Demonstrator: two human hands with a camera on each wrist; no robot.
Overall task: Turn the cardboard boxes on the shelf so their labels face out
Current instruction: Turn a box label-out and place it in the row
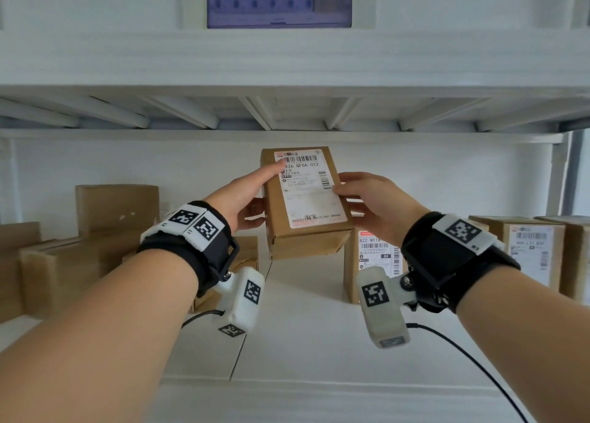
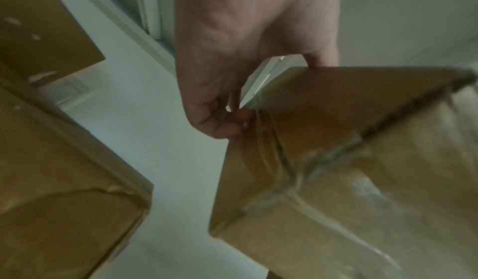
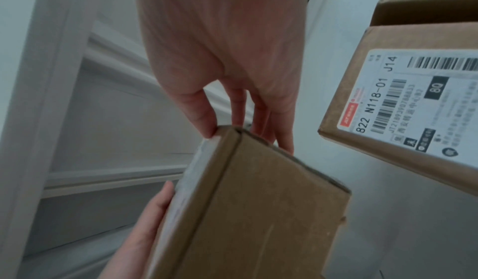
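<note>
On the left of the shelf [image 1: 303, 342] stand plain boxes [image 1: 116, 208], brown faces out, no label showing; they look untouched by the task.

The left hand [image 1: 238, 200] grips the held box [image 1: 305, 205] on its left side: forefinger stretched up along the front edge onto the label [image 1: 308, 189], thumb tucked under the side wall. The left wrist view shows a fingertip pressed into wrinkled clear tape at a corner. So this grip is narrow and loaded, more of a steadying pinch than a clamp.

The held box sits in the air between the two hands, clear of the shelf, long axis nearly upright and leaning a little left at the top. It is matte corrugated card, sharp-edged, flattish, its white label turned toward the person. The coming move, I judge, is straight down and slightly back, into the gap below it.

The right hand [image 1: 372, 200] pinches the right edge, thumb on the label, fingers behind.

Further right, the 822 box [image 1: 373, 256] and the far box [image 1: 531, 250] already show labels outward.
</note>
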